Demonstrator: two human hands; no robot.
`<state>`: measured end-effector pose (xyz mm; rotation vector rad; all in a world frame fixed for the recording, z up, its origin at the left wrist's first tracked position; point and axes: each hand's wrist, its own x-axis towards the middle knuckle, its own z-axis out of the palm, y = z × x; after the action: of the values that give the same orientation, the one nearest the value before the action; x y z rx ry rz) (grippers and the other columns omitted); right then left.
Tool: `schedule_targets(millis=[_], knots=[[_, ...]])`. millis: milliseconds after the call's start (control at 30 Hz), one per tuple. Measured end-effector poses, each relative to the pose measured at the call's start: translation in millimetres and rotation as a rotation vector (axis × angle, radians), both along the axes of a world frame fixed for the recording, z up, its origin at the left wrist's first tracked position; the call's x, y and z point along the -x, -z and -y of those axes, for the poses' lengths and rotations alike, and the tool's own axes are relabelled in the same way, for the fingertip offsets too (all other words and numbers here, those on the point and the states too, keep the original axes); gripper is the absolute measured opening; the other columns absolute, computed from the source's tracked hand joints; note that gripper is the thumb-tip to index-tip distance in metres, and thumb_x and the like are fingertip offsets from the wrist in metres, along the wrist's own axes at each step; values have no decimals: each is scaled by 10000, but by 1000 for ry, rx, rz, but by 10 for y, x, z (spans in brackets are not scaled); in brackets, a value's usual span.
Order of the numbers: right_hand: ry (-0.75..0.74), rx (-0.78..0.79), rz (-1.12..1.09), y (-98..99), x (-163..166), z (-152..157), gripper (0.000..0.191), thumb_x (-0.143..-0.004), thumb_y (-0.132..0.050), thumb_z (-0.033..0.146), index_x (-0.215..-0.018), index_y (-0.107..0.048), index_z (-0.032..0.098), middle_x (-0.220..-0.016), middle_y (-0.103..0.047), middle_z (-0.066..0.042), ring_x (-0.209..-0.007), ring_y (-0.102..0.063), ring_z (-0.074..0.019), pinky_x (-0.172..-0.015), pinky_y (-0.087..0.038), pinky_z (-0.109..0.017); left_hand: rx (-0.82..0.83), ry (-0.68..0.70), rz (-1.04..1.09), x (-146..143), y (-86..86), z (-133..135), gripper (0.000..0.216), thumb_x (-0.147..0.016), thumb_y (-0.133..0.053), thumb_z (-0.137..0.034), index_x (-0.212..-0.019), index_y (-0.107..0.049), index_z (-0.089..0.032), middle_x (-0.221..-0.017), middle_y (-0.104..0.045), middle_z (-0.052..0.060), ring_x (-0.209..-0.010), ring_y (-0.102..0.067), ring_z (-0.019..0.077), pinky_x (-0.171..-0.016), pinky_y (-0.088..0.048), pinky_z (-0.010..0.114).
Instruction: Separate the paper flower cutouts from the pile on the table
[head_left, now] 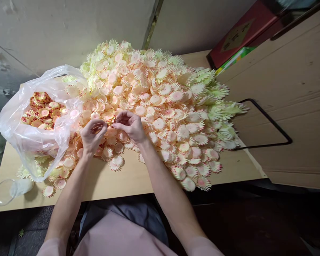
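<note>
The left hand (pixel 93 136) has its thumb and forefinger curled close into a ring, the tips beside a small yellow-and-red petal piece (pixel 112 120); whether this grip pinches it, I cannot tell. The right hand (pixel 130 127) has its thumb and fingertips nearly together on that one piece, which sits between the two grips. Beneath, beyond and to the right of both grips spreads a pile of fringed artificial petal discs (pixel 160 93), pale with pink edges, overlapping too much to count. Left of the left grip stands one open plastic bag (pixel 18 122) with many redder petal discs (pixel 44 113) inside. One clear cup (pixel 22 186) is farther left and nearer the body, on the one worktop (pixel 117 183). One red box (pixel 241 33) lies far beyond the right grip, and one bent black bar (pixel 272 120) well to its right.
</note>
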<state>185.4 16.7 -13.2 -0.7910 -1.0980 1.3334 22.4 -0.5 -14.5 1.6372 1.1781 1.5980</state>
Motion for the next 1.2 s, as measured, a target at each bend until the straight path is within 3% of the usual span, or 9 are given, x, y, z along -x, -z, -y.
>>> schedule_targets(millis=[267,500,667,933,1200], knots=[[20,29,-9,57,20,-19,346,-571,-847,294,-775,-588,188,-709,-596,43,-651,-570,-93,-653,-518,-246,34,48,5,48,-8,-23,112,-779,-737,-263,-831,-747,-165,-780,-741,32,-715,-706,131,-708,-583,229],[-10,-42,65,18,54,15,273,-633,-792,243,-809,-587,201,-750,-633,28,-694,-614,-106,-698,-536,-251,-125,83,-232,66,-105,-37,151,-844,-612,-163,-835,-761,-183,-869,-724,54,-801,-679,140,-756,-554,259],[-25,-57,82,17,54,21,275,-642,-780,245,-820,-574,206,-759,-629,27,-708,-614,-114,-708,-542,-265,-119,84,-261,31,-86,1,131,-816,-678,-207,-915,-758,-178,-900,-755,58,-808,-710,162,-781,-575,272],[85,-20,73,57,70,16,333,-616,-750,188,-870,-537,218,-684,-580,64,-630,-571,-87,-628,-515,-233,100,70,-8,23,-15,-17,214,-825,-715,-320,-991,-743,-188,-832,-774,47,-745,-738,159,-684,-585,237],[42,-11,-31,12,64,41,342,-590,-729,176,-863,-527,218,-636,-565,82,-559,-505,-73,-548,-466,-213,173,37,225,-17,-71,-53,246,-752,-779,-375,-883,-708,-179,-777,-739,13,-730,-734,149,-716,-626,265]])
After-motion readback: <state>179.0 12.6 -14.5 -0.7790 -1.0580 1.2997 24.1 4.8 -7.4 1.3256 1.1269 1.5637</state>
